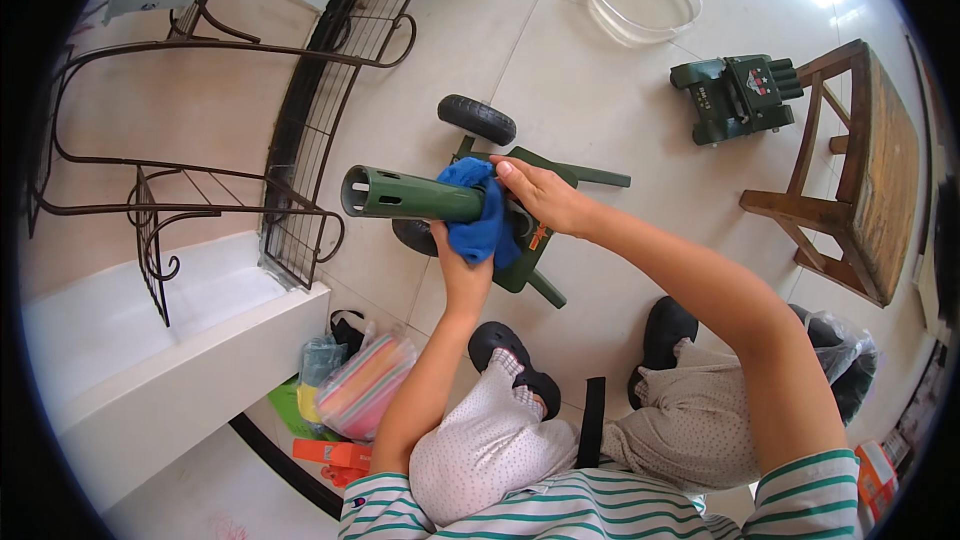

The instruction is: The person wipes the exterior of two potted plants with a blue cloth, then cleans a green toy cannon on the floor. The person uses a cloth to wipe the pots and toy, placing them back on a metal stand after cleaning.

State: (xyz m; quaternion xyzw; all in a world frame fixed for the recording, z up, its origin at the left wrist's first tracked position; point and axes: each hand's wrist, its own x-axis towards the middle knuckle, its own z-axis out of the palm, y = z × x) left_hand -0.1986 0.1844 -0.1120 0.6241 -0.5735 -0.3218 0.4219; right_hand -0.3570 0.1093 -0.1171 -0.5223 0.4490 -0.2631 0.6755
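A green toy cannon stands on the tiled floor before me, its barrel [416, 195] pointing left and its slotted muzzle facing out. A blue cloth [480, 221] is wrapped around the rear part of that barrel. From below, my left hand [463, 270] grips the cloth against the barrel. My right hand [541, 193] lies over the rear of the cannon, fingertips at the cloth's upper edge; some of its fingers are hidden. One black wheel [477, 120] shows beyond the barrel, and another wheel [415, 235] is partly covered below it. Green trail legs [594, 175] extend to the right.
A dark metal rack [330, 127] stands at left beside a white ledge [195, 360]. A clear plastic basin [643, 4] sits at the back. To the right are a green toy vehicle [739, 99] and a wooden stool [862, 180]. Bagged items [367, 386] lie near my left arm.
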